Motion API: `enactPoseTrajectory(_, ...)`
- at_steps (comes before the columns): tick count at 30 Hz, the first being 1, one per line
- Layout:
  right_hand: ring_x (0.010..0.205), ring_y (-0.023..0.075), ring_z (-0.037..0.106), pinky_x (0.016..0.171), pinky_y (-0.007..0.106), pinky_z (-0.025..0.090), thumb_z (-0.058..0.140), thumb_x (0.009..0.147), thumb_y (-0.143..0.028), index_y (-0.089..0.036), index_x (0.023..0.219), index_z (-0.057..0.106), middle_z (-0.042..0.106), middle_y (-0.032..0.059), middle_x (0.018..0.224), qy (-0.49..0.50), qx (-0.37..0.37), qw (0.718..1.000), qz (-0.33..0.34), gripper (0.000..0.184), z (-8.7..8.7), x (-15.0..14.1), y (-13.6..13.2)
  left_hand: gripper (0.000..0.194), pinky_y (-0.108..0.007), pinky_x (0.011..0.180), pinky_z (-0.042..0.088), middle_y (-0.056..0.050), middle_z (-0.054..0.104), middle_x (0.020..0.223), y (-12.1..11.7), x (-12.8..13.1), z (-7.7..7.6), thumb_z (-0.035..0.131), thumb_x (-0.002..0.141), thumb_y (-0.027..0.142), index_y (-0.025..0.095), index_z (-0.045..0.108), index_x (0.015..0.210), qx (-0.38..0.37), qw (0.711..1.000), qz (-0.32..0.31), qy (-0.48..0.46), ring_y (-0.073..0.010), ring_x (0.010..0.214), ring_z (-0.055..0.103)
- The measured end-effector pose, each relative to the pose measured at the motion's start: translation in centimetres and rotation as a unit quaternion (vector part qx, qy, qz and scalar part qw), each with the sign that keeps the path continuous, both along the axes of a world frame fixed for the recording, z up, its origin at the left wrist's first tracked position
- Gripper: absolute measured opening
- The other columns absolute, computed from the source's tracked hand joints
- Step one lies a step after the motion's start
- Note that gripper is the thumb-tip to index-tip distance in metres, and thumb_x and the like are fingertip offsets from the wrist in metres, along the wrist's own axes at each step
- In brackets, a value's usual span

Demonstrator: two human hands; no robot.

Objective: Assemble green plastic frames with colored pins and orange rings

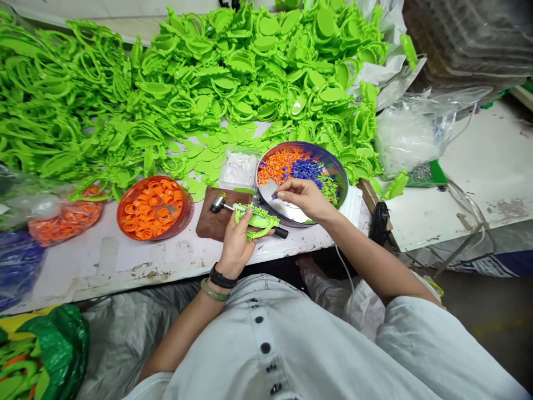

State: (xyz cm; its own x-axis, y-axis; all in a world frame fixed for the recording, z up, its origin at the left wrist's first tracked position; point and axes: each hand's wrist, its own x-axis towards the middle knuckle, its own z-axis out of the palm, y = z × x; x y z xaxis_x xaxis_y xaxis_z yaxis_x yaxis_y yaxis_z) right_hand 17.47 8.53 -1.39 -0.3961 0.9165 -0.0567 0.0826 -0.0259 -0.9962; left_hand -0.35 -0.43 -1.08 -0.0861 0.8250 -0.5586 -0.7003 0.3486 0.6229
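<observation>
My left hand [237, 245] grips a bright green plastic frame [256, 221] above a brown cloth pad [212, 219]. A small steel-headed hammer [217, 203] lies with its head over the pad, and its black handle end [281, 232] sticks out past the frame. My right hand [303, 199] pinches a tiny blue plastic piece [275, 195] at the rim of a round metal tin [328, 166]. That tin holds loose orange, blue and green small parts.
A huge heap of green plastic frames [166, 83] covers the white workbench [100, 272] behind my hands. To the left stands a red round tray of orange rings [155, 208]. Plastic bags of orange, blue and white parts sit around it.
</observation>
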Motion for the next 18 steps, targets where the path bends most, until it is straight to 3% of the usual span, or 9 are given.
enactPoseTrajectory(5,0.072,0.0127,0.062,0.07,0.026,0.05,0.079,0.073,-0.047,-0.016,0.085,0.072,0.071,0.0026,0.08,0.048,-0.038,0.996,0.063,0.034,0.4,-2.8,-1.3,0.036,-0.042,0.072,0.065,0.002,0.068,0.081,-0.1,0.1,0.2,0.081,0.074,0.029,0.019,0.055,0.096,0.018,1.0,0.008,0.002,-0.0168,0.068,0.07)
enactPoseTrajectory(18,0.076,0.0135,0.063,0.072,0.026,0.05,0.073,0.081,-0.044,-0.016,0.088,0.072,0.071,0.0041,0.085,0.022,0.028,0.995,0.091,0.029,0.2,-2.7,-1.0,0.051,-0.035,0.065,0.064,0.003,0.066,0.085,-0.2,-0.4,0.2,0.088,0.063,0.032,0.02,0.051,0.096,0.054,0.998,-0.002,0.019,-0.0177,0.073,0.071)
